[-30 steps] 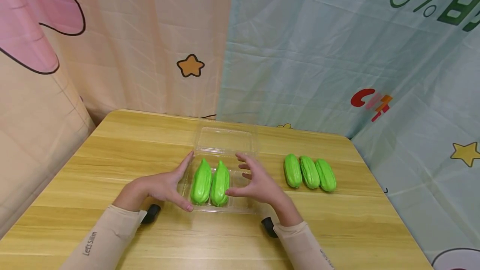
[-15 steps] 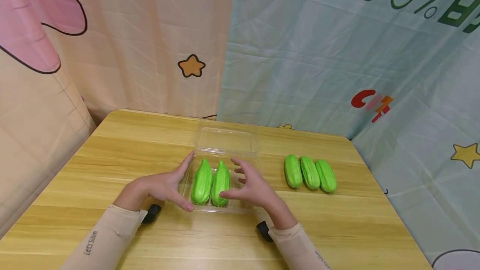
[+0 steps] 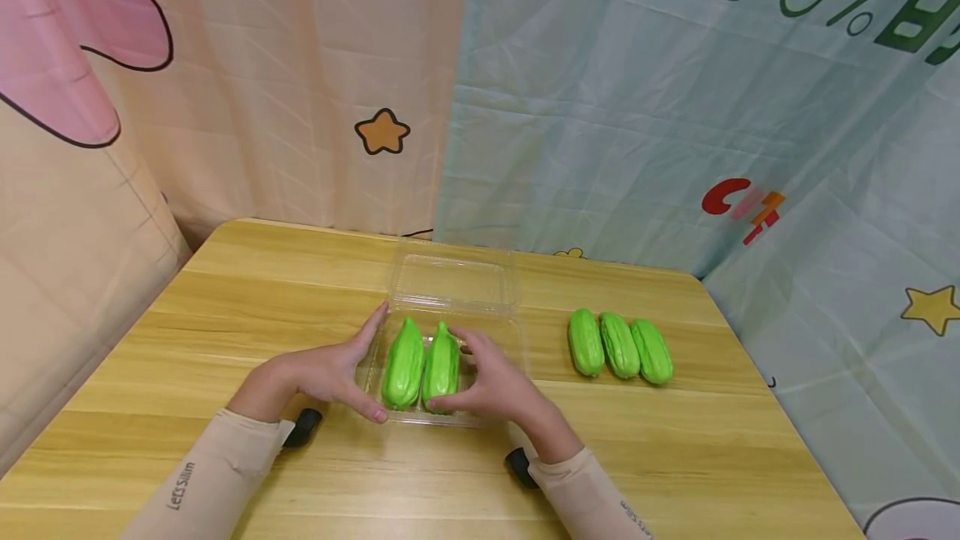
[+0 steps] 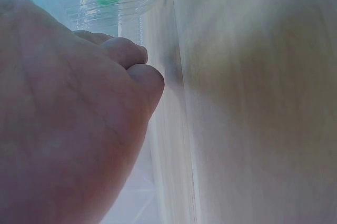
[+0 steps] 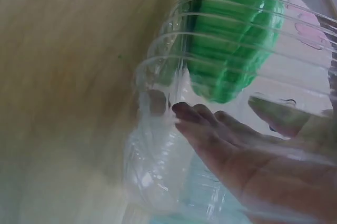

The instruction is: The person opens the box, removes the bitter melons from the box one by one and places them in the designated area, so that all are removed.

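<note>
Your right hand [image 3: 487, 383] had shifted inward, bringing the adjacent green vegetable [image 3: 440, 365] within grasp, its grip indeterminable; your left hand [image 3: 333, 373], fingers spread, flanked the clear container [image 3: 450, 307].

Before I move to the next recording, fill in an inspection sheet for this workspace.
Surface: wood-grain table
Job items: open clear container holding two green vegetables; three more vegetables side by side on the table, to its right
Clutter: nothing seen
Hands: left hand at the container's left side, thumb and fingers spread; right hand around the right-hand vegetable inside, grip uncertain; black device at each wrist
Cables: nothing seen
Surroundings: printed curtains behind the table
</note>
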`<state>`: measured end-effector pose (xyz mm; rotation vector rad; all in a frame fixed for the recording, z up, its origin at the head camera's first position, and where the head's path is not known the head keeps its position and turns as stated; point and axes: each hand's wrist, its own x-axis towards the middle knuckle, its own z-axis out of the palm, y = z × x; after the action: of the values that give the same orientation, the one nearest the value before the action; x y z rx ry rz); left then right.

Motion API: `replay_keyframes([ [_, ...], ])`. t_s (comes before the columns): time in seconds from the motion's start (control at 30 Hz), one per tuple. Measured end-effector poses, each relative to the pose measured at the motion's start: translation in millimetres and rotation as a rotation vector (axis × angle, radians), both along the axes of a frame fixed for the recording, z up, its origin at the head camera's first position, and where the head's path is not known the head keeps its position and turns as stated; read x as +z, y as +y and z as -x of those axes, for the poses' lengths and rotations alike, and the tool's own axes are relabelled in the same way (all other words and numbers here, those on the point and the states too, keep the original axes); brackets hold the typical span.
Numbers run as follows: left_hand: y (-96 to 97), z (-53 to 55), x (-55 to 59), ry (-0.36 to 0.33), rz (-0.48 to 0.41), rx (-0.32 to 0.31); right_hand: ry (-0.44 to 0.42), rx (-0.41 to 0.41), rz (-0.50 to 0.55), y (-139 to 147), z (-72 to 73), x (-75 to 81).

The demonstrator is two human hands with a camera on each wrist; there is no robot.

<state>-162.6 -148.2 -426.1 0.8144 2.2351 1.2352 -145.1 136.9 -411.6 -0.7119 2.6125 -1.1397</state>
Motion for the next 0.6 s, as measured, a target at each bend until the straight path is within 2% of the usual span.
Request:
replay_keyframes([
  [0.6, 1.0, -1.1, 1.4, -0.008, -0.004, 0.001, 0.013, 0.039, -0.085, -2.3, 1.5, -2.6],
])
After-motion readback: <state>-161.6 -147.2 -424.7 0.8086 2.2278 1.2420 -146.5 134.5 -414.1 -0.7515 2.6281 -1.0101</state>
